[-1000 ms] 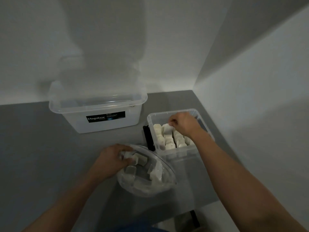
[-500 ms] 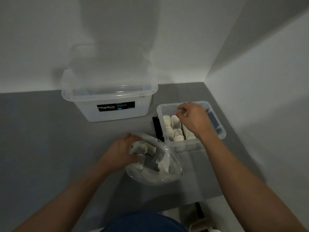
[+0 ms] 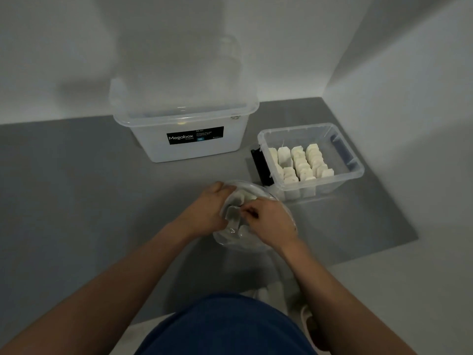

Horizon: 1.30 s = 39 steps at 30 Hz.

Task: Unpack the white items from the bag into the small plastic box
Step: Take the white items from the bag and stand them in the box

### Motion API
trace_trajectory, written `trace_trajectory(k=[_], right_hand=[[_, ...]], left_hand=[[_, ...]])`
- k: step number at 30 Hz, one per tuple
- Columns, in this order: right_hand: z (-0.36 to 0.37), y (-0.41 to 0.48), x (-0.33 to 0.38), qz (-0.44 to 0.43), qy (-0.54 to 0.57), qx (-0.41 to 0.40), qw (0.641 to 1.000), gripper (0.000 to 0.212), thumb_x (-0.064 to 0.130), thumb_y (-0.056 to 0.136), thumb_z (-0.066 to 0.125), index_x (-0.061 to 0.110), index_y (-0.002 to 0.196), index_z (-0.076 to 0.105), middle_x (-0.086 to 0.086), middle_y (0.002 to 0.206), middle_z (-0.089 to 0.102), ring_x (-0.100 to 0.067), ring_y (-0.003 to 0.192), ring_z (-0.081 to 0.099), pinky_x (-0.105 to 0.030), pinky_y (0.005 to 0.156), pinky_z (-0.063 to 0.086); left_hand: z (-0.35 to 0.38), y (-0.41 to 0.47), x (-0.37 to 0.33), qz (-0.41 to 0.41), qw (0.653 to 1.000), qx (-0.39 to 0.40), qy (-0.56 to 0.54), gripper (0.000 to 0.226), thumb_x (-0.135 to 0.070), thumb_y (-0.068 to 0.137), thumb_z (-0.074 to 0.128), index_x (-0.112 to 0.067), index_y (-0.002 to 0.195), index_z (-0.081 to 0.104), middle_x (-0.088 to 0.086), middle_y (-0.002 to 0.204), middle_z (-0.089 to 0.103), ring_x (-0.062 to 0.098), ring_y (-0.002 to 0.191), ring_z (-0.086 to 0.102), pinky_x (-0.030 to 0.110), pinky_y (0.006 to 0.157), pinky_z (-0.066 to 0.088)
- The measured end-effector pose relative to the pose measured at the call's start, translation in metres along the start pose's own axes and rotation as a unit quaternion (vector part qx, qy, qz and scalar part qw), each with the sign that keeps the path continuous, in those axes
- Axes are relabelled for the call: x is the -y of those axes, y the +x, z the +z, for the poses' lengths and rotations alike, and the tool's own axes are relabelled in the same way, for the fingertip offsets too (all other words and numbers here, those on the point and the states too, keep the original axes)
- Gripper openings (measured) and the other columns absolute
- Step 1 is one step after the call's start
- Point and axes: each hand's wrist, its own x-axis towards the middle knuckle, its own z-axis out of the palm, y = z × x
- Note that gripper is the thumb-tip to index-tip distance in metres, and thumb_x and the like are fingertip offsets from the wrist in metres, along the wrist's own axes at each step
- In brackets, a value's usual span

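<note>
In the clear bag [image 3: 231,240], both hands grip: left hand [image 3: 204,213] its rim; right hand [image 3: 268,221] a white item [image 3: 231,213].

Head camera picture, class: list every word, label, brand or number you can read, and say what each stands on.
"Megabox": white letters on the black label on the front of the large translucent plastic storage box.
Smaller lines and a small blue patch on the same label: too small to read.
Small clear plastic box and clear plastic bag: no text visible.

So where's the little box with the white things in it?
In the head view the small plastic box sits right of the Megabox bin, near the corner, beyond the bag.
</note>
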Motion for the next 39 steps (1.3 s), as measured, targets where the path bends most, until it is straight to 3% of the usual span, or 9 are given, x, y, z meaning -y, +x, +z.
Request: trace_trajectory(k=[5, 12, 15, 18, 24, 30, 33, 37, 39], right_hand=[[0.026, 0.007, 0.004, 0.008, -0.079, 0.094, 0.992, 0.014, 0.029, 0.090, 0.067, 0.024, 0.094, 0.079, 0.003, 0.089, 0.075, -0.015, 0.081, 0.066, -0.026, 0.072, 0.047], [0.039, 0.007, 0.011, -0.011, -0.146, 0.099, 0.984, 0.014, 0.031, 0.090, 0.064, 0.024, 0.094, 0.075, -0.002, 0.093, 0.073, -0.026, 0.085, 0.067, -0.037, 0.077, 0.056], [0.035, 0.002, 0.010, -0.030, -0.127, 0.050, 0.990, 0.015, 0.022, 0.089, 0.061, 0.020, 0.092, 0.076, -0.005, 0.092, 0.073, -0.030, 0.080, 0.067, -0.033, 0.069, 0.051], [0.019, -0.003, 0.008, -0.014, -0.082, 0.007, 0.997, 0.016, 0.023, 0.092, 0.059, 0.018, 0.088, 0.074, -0.006, 0.086, 0.073, -0.029, 0.077, 0.066, -0.033, 0.065, 0.046], [-0.014, -0.014, 0.008, 0.074, 0.124, -0.005, 0.989, 0.006, 0.021, 0.095, 0.066, 0.025, 0.094, 0.070, 0.011, 0.083, 0.072, -0.005, 0.078, 0.068, -0.024, 0.074, 0.053], [-0.029, -0.014, 0.008, 0.136, 0.281, -0.025, 0.950, 0.005, 0.015, 0.096, 0.066, 0.018, 0.092, 0.068, -0.002, 0.081, 0.075, -0.018, 0.078, 0.076, -0.049, 0.084, 0.060], [-0.031, -0.013, 0.006, 0.149, 0.283, -0.023, 0.947, 0.002, 0.016, 0.095, 0.068, 0.018, 0.094, 0.068, -0.002, 0.082, 0.075, -0.017, 0.077, 0.075, -0.046, 0.084, 0.061], [-0.033, -0.015, 0.006, 0.094, 0.141, -0.020, 0.985, 0.027, 0.022, 0.091, 0.072, 0.031, 0.116, 0.066, 0.014, 0.097, 0.070, -0.003, 0.082, 0.069, -0.013, 0.076, 0.052], [-0.033, -0.014, 0.011, 0.025, 0.068, -0.011, 0.997, 0.032, 0.021, 0.091, 0.072, 0.027, 0.122, 0.068, 0.014, 0.105, 0.066, -0.004, 0.083, 0.066, -0.009, 0.075, 0.047]], left_hand=[[0.017, -0.002, 0.016, -0.044, 0.998, 0.044, -0.007, 0.101, -0.071, 0.058, 0.072, -0.031, 0.144, 0.035, -0.005, 0.139, 0.043, 0.020, 0.123, 0.043, 0.040, 0.100, 0.046], [0.005, -0.010, 0.013, -0.038, 0.996, 0.041, -0.067, 0.106, -0.056, 0.060, 0.081, -0.024, 0.147, 0.032, 0.006, 0.138, 0.041, 0.027, 0.123, 0.045, 0.041, 0.104, 0.044], [-0.002, -0.010, 0.012, -0.022, 0.996, 0.042, -0.079, 0.095, -0.052, 0.061, 0.080, -0.024, 0.144, 0.042, 0.004, 0.133, 0.046, 0.023, 0.123, 0.045, 0.032, 0.102, 0.042], [-0.008, -0.010, 0.012, -0.032, 0.995, 0.041, -0.086, 0.074, -0.032, 0.069, 0.085, -0.022, 0.135, 0.055, 0.005, 0.124, 0.046, 0.021, 0.110, 0.051, 0.020, 0.087, 0.036], [-0.010, -0.007, 0.014, -0.083, 0.988, 0.024, -0.128, 0.068, -0.031, 0.066, 0.089, -0.025, 0.127, 0.061, -0.002, 0.115, 0.045, 0.011, 0.100, 0.049, 0.013, 0.082, 0.031], [-0.010, -0.002, 0.010, -0.084, 0.979, 0.029, -0.184, 0.036, -0.043, 0.077, 0.080, -0.035, 0.109, 0.068, -0.001, 0.110, 0.054, 0.013, 0.102, 0.055, 0.023, 0.085, 0.039], [-0.013, 0.000, 0.007, -0.085, 0.978, 0.001, -0.192, 0.021, -0.041, 0.084, 0.075, -0.023, 0.093, 0.073, 0.002, 0.103, 0.058, 0.015, 0.093, 0.057, 0.022, 0.077, 0.040], [-0.018, 0.000, 0.006, -0.062, 0.989, 0.007, -0.138, 0.018, -0.038, 0.085, 0.073, -0.021, 0.092, 0.072, 0.002, 0.102, 0.057, 0.015, 0.089, 0.056, 0.025, 0.077, 0.041], [-0.019, 0.000, 0.002, -0.044, 0.994, 0.020, -0.100, 0.018, -0.037, 0.087, 0.071, -0.021, 0.094, 0.071, 0.003, 0.104, 0.055, 0.017, 0.090, 0.055, 0.025, 0.076, 0.038]])
